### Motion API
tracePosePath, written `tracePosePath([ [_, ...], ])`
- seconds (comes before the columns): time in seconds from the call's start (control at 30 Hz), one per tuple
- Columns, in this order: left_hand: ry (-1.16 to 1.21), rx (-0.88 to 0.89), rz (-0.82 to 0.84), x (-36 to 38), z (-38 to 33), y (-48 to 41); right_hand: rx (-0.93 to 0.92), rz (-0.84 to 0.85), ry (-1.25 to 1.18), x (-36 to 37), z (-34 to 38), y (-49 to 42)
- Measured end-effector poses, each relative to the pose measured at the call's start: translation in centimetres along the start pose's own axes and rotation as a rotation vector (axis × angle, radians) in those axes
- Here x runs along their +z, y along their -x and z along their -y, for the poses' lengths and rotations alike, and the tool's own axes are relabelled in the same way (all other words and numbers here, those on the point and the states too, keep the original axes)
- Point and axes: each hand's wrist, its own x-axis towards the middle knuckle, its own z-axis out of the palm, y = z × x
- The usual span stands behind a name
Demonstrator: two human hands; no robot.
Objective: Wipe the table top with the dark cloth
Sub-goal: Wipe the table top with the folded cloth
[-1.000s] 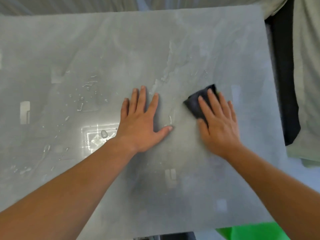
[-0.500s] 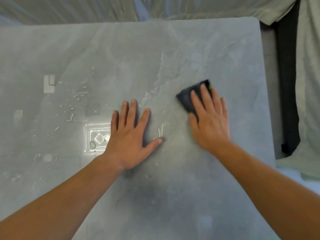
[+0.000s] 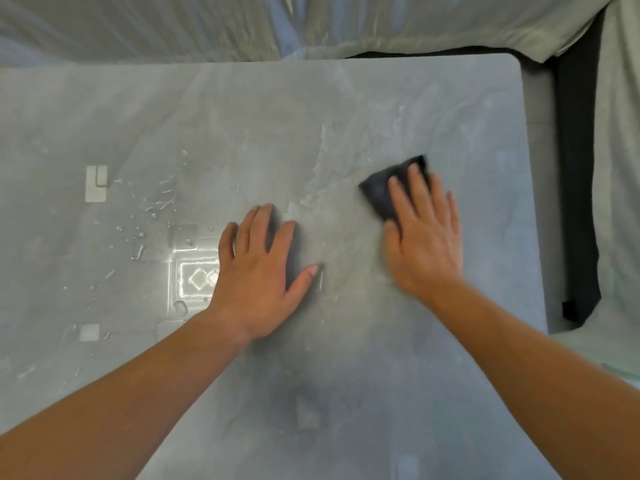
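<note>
With the right hand [image 3: 424, 237] pressing flat-fingered on the cloth [image 3: 384, 192] right of centre and the left hand [image 3: 258, 268] splayed flat on the table [image 3: 242, 109], the droplets [image 3: 152, 209] at left may get missed.

We note the table [image 3: 381, 375]: smooth grey stone-look top, glossy where wet, beaded droplets [image 3: 156, 206]. Dark cloth [image 3: 381, 192] soft, matt. Pale crumpled fabric [image 3: 173, 26] behind.

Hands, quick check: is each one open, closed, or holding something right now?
Left hand: open, flat on the table top, holding nothing.
Right hand: open, pressing flat on the dark cloth.
</note>
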Motion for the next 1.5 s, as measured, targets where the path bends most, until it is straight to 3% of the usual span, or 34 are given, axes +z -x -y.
tracePosePath([
  [0.1,0.029,-0.008,-0.013,-0.3,0.5,-2.0,0.249,-0.048,-0.047,-0.9,-0.6,-5.1],
  [0.2,0.017,-0.005,-0.017,-0.9,0.7,-4.4,0.306,-0.062,-0.067,-1.3,0.0,-9.2],
  [0.27,0.015,-0.009,-0.006,-1.2,0.7,-5.5,0.256,-0.061,-0.054,-1.2,1.0,-10.2],
  [0.47,-0.02,0.004,0.022,-1.6,1.1,-5.8,-0.194,0.082,0.044,-0.3,2.9,-4.2],
  [0.53,-0.025,0.021,0.024,-1.6,1.5,-5.6,-0.168,0.114,0.051,-0.6,2.1,-5.0],
  [0.7,0.002,0.074,0.004,-1.2,2.4,-5.6,0.219,0.016,-0.017,-1.6,2.9,-13.2],
  [0.77,0.009,0.089,0.002,-1.2,2.7,-5.6,0.172,0.003,0.013,-1.2,4.4,-13.3],
  [0.87,0.013,0.102,0.009,-1.2,3.1,-5.7,-0.146,0.067,0.079,-0.4,5.3,-9.5],
  [0.93,0.019,0.112,0.017,-1.2,3.3,-5.8,-0.26,0.141,0.102,-0.7,4.4,-8.4],
  [1.0,0.028,0.12,0.015,-1.1,3.5,-5.8,-0.19,0.127,0.096,-1.1,3.6,-10.5],
  [1.1,0.012,0.126,0.017,-0.9,3.6,-5.9,0.135,0.022,0.011,-1.4,4.8,-15.6],
  [1.17,0.017,0.129,0.01,-0.8,3.6,-5.9,0.24,-0.019,-0.006,-1.0,6.7,-17.6],
  [1.23,0.028,0.134,-0.001,-0.8,3.6,-5.8,0.121,-0.01,0.016,-0.4,8.7,-17.0],
  [1.3,0.021,0.131,0.002,-0.9,3.6,-5.8,-0.155,0.043,0.075,0.0,9.3,-15.1],
  [1.37,0.013,0.13,0.01,-1.0,3.7,-5.8,-0.306,0.108,0.107,-0.2,8.3,-14.6],
  [1.5,0.027,0.157,0.019,-1.1,4.0,-5.9,-0.025,0.05,0.054,-1.0,7.2,-18.5],
])
